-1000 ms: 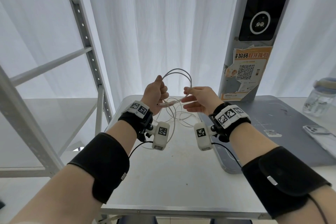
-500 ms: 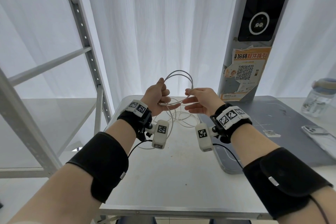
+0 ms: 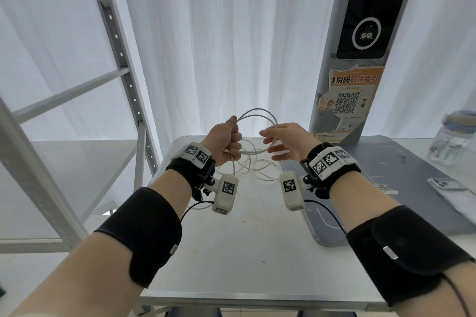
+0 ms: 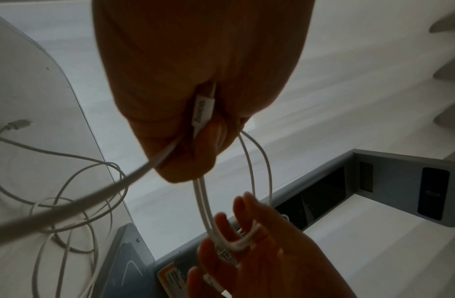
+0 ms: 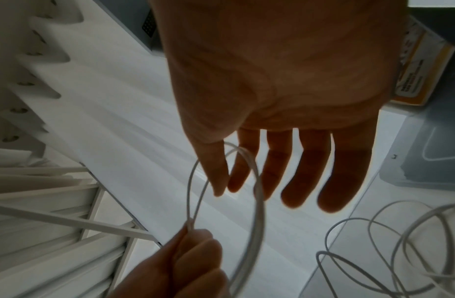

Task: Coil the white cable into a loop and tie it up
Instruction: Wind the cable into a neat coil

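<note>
The white cable (image 3: pixel 258 113) stands as a couple of small loops above the table between my hands. My left hand (image 3: pixel 230 142) grips the loops in a fist, and in the left wrist view its fingers are curled round a white plug (image 4: pixel 204 108). My right hand (image 3: pixel 273 143) is open with its fingers spread, and the far side of the loop (image 5: pixel 257 189) lies across them. The remaining cable (image 3: pixel 260 168) lies in loose turns on the table below, with its other plug (image 4: pixel 19 123) flat on the surface.
The white table (image 3: pixel 244 252) carries a grey mat (image 3: pixel 386 175) at the right, with a phone (image 3: pixel 448 184) and a clear jar (image 3: pixel 453 141) beyond. A grey kiosk pillar with a QR poster (image 3: pixel 347 103) stands behind. A metal shelf frame (image 3: pixel 123 72) rises at the left.
My right hand has let go of its pinch on the cable and spread its fingers, shifting slightly right. The left hand keeps its grip on the loops.
</note>
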The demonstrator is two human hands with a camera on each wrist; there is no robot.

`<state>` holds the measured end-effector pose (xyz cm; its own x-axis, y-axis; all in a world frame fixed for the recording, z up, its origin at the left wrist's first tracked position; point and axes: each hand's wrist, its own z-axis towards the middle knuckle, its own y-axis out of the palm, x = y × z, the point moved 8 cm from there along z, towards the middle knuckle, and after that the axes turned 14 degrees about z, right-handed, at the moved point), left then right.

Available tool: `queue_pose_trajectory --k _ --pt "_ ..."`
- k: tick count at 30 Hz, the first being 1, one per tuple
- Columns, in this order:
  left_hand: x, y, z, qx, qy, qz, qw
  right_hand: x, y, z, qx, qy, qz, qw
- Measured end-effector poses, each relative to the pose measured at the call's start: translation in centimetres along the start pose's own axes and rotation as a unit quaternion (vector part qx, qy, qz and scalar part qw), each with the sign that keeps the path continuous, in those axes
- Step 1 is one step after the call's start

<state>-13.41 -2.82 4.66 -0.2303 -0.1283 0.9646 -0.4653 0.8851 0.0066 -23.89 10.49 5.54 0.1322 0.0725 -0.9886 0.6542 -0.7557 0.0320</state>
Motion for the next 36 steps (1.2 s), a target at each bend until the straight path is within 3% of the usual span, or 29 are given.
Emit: queue_pose_trajectory --k 7,14,30,36 --pt "-0.6 1.9 -0.6 -0.064 -0.015 0.083 0.994 -1.5 0.9 -0.1 -0.001 -0.013 0.028 1.0" --pt "-0.2 1.9 -1.0 -0.063 -0.002 0.102 0.993 -1.3 0.6 0.0 -0.001 -0.015 0.064 0.998" --pt "-0.5 2.5 -0.7 -0.078 -0.017 0.098 0.992 -1.3 -0.3 -0.1 0.046 -0.068 0.036 0.996" --pt "-0.5 2.2 -0.6 -0.065 -0.017 0.104 0.992 -1.1 0.1 -0.1 0.019 -0.042 0.011 0.999"
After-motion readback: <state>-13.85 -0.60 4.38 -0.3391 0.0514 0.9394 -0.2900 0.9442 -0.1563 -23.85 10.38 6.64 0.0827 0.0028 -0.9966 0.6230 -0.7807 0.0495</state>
